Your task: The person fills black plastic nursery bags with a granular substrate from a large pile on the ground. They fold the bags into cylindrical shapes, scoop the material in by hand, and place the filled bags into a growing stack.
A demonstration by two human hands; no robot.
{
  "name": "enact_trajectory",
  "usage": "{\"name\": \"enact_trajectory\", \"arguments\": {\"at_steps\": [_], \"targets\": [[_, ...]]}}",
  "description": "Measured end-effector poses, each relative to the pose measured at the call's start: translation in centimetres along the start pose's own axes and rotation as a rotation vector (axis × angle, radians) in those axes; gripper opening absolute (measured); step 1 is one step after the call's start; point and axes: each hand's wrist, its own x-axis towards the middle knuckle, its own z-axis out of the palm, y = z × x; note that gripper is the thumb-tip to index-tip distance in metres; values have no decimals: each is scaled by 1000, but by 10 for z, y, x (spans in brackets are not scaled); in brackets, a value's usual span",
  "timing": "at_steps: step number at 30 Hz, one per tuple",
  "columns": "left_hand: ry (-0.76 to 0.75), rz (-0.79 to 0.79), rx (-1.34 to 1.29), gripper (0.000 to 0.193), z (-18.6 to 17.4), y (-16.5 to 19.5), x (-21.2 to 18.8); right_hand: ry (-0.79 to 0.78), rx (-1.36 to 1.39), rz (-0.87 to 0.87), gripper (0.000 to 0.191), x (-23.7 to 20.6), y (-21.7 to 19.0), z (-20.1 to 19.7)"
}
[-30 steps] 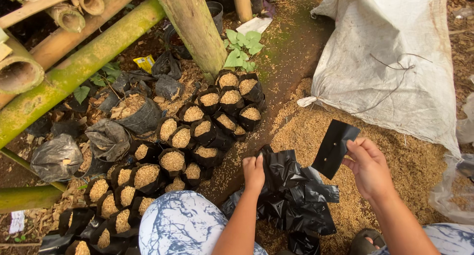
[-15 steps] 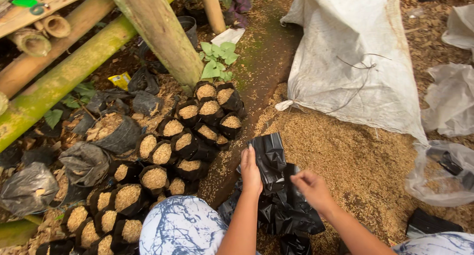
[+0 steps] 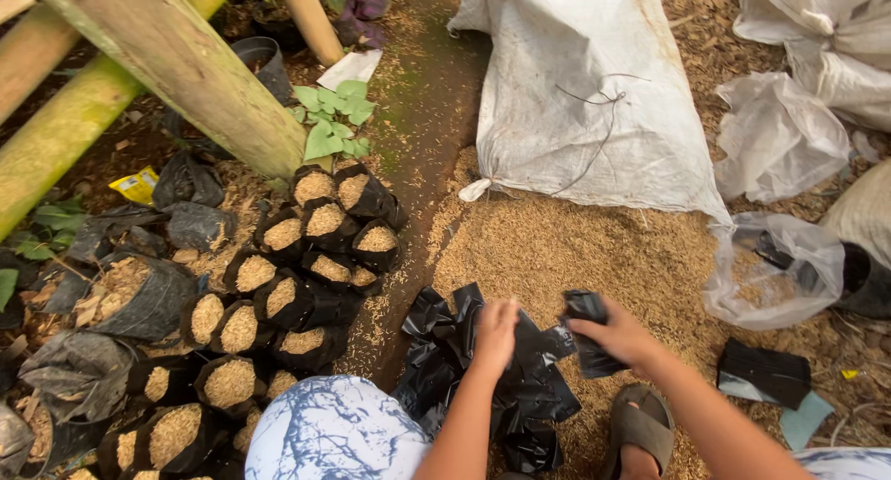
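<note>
Your left hand point(image 3: 494, 330): it's down on the pile of empty black plastic bags point(image 3: 483, 378), fingers curled and touching the top of the heap. Can't tell from here whether they've actually pinched a bag or are just resting on it.

Your right hand point(image 3: 620, 336): fingers are closed around one crumpled black bag point(image 3: 587, 341), held just above the right edge of the pile, near your left hand.

The bag pile: sits on the ground right in front of you, between your knee point(image 3: 334, 434) in the blue-and-white patterned cloth and your sandalled foot point(image 3: 639, 429). It lies at the near edge of the husk heap.

Husk heap point(image 3: 575, 248): a wide spread of tan, grainy husk, running from the pile up to the big white sack point(image 3: 585, 90).

Filled bags point(image 3: 278, 294): a cluster of small black bags packed with the same tan stuff, standing upright and tight together on your left, well apart from your hands. A few bigger, slumped black bags point(image 3: 130, 294) sit further left.

Left background: thick bamboo poles point(image 3: 176, 62) slant across the top corner, with a small green leafy plant point(image 3: 329, 118) at the base.

Right side: a clear plastic bag point(image 3: 770, 266) with some husk in it, more white sacks point(image 3: 817, 34) behind it, and a flat black packet point(image 3: 766, 373) on the ground just past your right forearm.
</note>
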Motion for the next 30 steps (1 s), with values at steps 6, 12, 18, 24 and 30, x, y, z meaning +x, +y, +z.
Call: {"name": "enact_trajectory", "arguments": {"at_steps": [6,12,18,24,30], "targets": [[369,-273,219,29,-15,-6,-4,277,-1295,395,104,-40,1,-133],[134,-171,753,48,-7,-10,-25,268,-1103,164,87,-33,6,-139],[-2,-206,952,44,-6,-30,-23,-66,-892,-152,68,0,12,-52],[108,0,570,21,-2,-24,-8,-250,-1041,-215,61,12,-16,-18],[107,157,390,37,-23,38,11,17,-846,-241,41,21,-95,-19]]}}
